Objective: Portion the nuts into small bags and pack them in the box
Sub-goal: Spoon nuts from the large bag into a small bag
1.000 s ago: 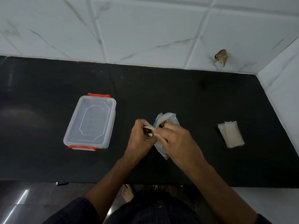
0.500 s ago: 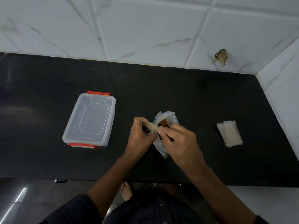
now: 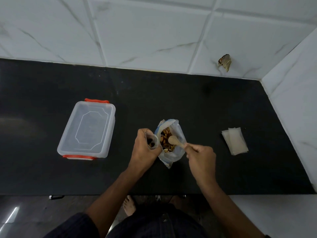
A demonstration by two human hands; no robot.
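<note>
A large clear bag of mixed nuts (image 3: 178, 152) stands with its mouth wide in the middle of the black counter (image 3: 188, 103). My left hand (image 3: 144, 152) grips a small clear bag (image 3: 151, 140), mouth up, with a few dark nuts inside, right beside the big bag. My right hand (image 3: 201, 154) holds a small wooden spoon (image 3: 175, 140) by its handle; the bowl hovers over the nuts in the big bag. A clear plastic box (image 3: 87, 130) with orange clips sits shut to the left.
A small stack of flat clear bags (image 3: 235, 140) lies on the counter to the right. White tiled walls close the back and right side. A scrap of something brown (image 3: 224, 62) sticks to the back wall. The counter's front edge runs just below my forearms.
My right hand has pulled away from the small bag's mouth to the right, and the spoon is now over the big bag. The left hand still holds the small bag.
</note>
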